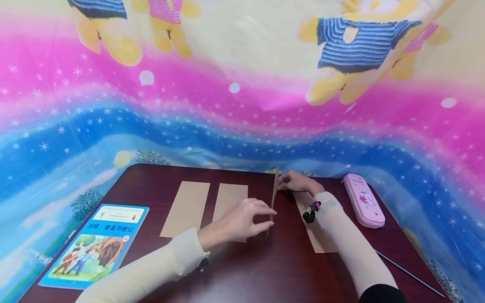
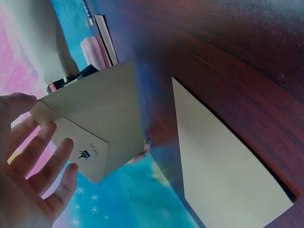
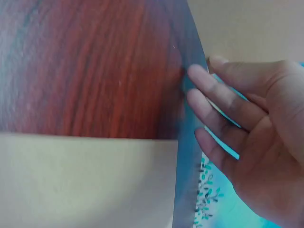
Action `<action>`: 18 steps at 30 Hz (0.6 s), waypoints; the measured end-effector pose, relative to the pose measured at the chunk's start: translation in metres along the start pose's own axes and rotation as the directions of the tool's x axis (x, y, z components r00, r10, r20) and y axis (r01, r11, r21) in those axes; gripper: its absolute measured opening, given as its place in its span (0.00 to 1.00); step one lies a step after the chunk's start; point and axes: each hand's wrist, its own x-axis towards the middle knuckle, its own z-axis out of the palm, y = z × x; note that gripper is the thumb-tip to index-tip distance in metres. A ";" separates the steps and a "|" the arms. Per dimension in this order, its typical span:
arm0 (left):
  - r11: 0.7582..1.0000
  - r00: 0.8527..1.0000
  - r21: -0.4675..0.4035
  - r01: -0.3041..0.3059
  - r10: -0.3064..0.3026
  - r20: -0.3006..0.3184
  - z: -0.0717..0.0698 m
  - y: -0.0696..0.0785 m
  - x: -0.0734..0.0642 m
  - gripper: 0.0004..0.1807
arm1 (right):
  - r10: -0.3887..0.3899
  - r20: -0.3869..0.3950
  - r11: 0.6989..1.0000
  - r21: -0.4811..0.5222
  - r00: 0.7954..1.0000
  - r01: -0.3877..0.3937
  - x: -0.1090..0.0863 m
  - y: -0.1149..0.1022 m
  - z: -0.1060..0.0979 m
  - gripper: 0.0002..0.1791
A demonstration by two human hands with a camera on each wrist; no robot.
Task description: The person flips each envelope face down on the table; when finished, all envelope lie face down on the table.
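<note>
A kraft-paper envelope [image 2: 118,104] stands on edge between my two hands, seen almost edge-on in the head view. Its pointed flap bears a small dark print. My left hand [image 1: 242,219] pinches the near edge between thumb and fingers. At the far edge, my right hand [image 1: 301,182] pinches the paper with thumb and forefinger, its other fingers loosely spread in the right wrist view. Left of the held envelope lie two more flat envelopes, one at the outer left [image 1: 185,208] and one [image 1: 232,195] partly behind my left hand. Another envelope [image 1: 316,235] lies partly under my right forearm.
A blue picture-covered book [image 1: 91,248] lies at the table's left side. On the right are a pink pencil case [image 1: 364,200] and a thin dark rod [image 1: 409,273]. A patterned cloth [image 1: 265,126] hangs behind the dark wooden table [image 1: 250,273].
</note>
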 end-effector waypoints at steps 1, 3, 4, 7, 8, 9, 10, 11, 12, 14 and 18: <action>1.000 1.000 0.000 0.005 -0.005 -0.002 0.000 0.000 0.000 0.15 | 0.008 -0.003 1.000 0.016 1.000 -0.008 -0.001 0.003 -0.001 0.09; 1.000 1.000 -0.001 0.001 -0.001 -0.011 -0.001 0.000 -0.001 0.15 | 0.023 -0.011 0.998 0.059 1.000 -0.022 -0.004 0.008 -0.003 0.12; 1.000 1.000 0.000 -0.002 0.002 -0.016 -0.001 -0.001 -0.001 0.15 | 0.033 -0.019 0.997 0.076 0.999 -0.032 -0.005 0.010 -0.004 0.13; 1.000 0.999 -0.002 -0.008 0.008 -0.032 -0.001 -0.002 -0.002 0.14 | 0.064 -0.041 0.991 0.122 0.997 -0.059 -0.010 0.015 -0.007 0.16; 1.000 0.999 -0.005 -0.010 0.010 -0.037 -0.001 -0.003 -0.002 0.14 | 0.067 -0.047 0.989 0.131 0.997 -0.061 -0.011 0.016 -0.009 0.17; 1.000 0.999 -0.008 -0.010 0.009 -0.040 -0.002 -0.003 -0.002 0.14 | 0.077 -0.052 0.988 0.141 0.996 -0.069 -0.012 0.016 -0.010 0.18; 1.000 0.999 -0.010 -0.006 0.006 -0.043 -0.002 -0.004 -0.003 0.14 | 0.076 -0.058 0.987 0.144 0.995 -0.067 -0.013 0.018 -0.011 0.18; 1.000 0.999 -0.014 -0.003 0.003 -0.044 -0.002 -0.004 -0.003 0.13 | 0.076 -0.063 0.987 0.150 0.995 -0.066 -0.014 0.018 -0.013 0.19; 1.000 0.999 -0.017 -0.001 0.001 -0.044 -0.003 -0.004 -0.003 0.13 | 0.076 -0.068 0.986 0.153 0.995 -0.065 -0.015 0.018 -0.014 0.19; 1.000 0.999 -0.018 -0.004 0.003 -0.048 -0.004 -0.005 -0.004 0.13 | 0.072 -0.074 0.985 0.164 0.995 -0.059 -0.017 0.018 -0.017 0.19; 1.000 0.999 -0.012 -0.006 0.005 -0.054 -0.004 -0.007 -0.006 0.13 | 0.056 -0.090 0.984 0.172 0.994 -0.040 -0.018 0.016 -0.023 0.19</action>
